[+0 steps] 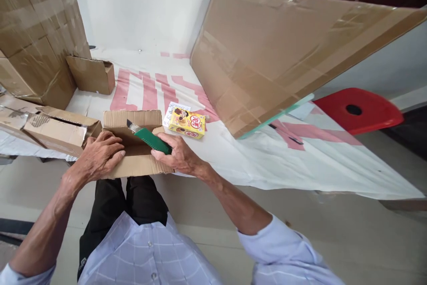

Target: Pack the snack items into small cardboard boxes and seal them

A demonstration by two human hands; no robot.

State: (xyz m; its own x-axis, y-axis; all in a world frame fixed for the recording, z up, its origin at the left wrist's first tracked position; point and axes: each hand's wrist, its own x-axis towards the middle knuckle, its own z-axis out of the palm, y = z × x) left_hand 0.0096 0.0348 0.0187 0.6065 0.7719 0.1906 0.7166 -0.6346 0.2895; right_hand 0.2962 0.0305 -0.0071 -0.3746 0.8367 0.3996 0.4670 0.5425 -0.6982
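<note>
An open cardboard box (pixel 136 166) lies at the table's front edge, its flaps spread. My left hand (pixel 102 154) grips the box's left end, with the fingers bent over its edge and the thumb by the opening. In my right hand (pixel 182 154) is a green utility knife (pixel 151 139). Its blade is out and points up and left above the box's opening. The right hand is at the box's right end; whether it also touches the cardboard I cannot tell. Just beyond it sits a small yellow printed carton (pixel 187 123), with a piece of white paper behind it.
A big taped carton (pixel 36 36) and a small box (pixel 93 75) stand at the left. Long narrow boxes (pixel 60 127) line the front left edge. A large cardboard panel (pixel 267 54) leans at the right, near a red stool (pixel 370 109). White cloth (pixel 227 165) covers the table.
</note>
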